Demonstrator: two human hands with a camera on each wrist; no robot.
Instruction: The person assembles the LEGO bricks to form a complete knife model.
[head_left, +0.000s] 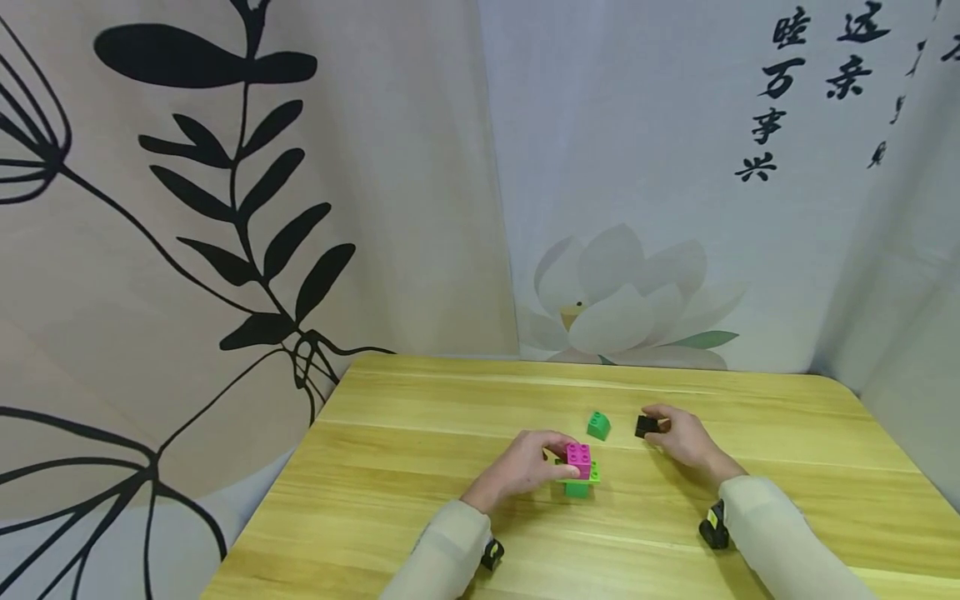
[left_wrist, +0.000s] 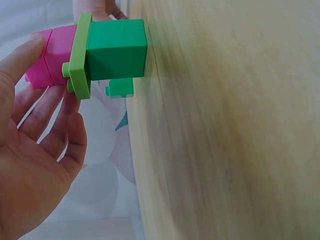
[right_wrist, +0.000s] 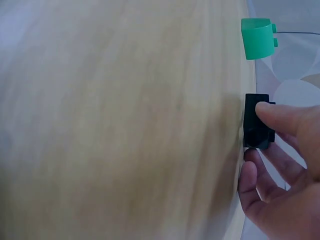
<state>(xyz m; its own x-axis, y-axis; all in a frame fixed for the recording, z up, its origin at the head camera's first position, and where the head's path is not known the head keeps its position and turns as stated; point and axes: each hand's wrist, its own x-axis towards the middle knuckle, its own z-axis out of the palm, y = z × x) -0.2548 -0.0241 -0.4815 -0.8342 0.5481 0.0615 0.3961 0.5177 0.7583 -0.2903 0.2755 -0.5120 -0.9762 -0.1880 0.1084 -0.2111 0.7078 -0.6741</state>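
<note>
My left hand (head_left: 528, 462) grips the pink bricks (head_left: 578, 455) at the top of a small stack, thumb on one side and fingers on the other. Below the pink lies a lime-green plate (left_wrist: 80, 57), wider than the bricks, and under that a green brick (left_wrist: 117, 49). In the left wrist view the pink part shows a seam, so two pink bricks sit one on the other. At the right, my right hand (head_left: 686, 437) pinches a black brick (right_wrist: 256, 120) between thumb and fingers, low at the tabletop. The fingertips behind it are partly hidden.
A loose green brick (head_left: 598, 426) with a curved side stands on the wooden table (head_left: 420, 417) between and beyond the hands. Behind the table's far edge hangs a printed curtain (head_left: 420, 208). Each wrist wears a black strapped device (head_left: 715, 527).
</note>
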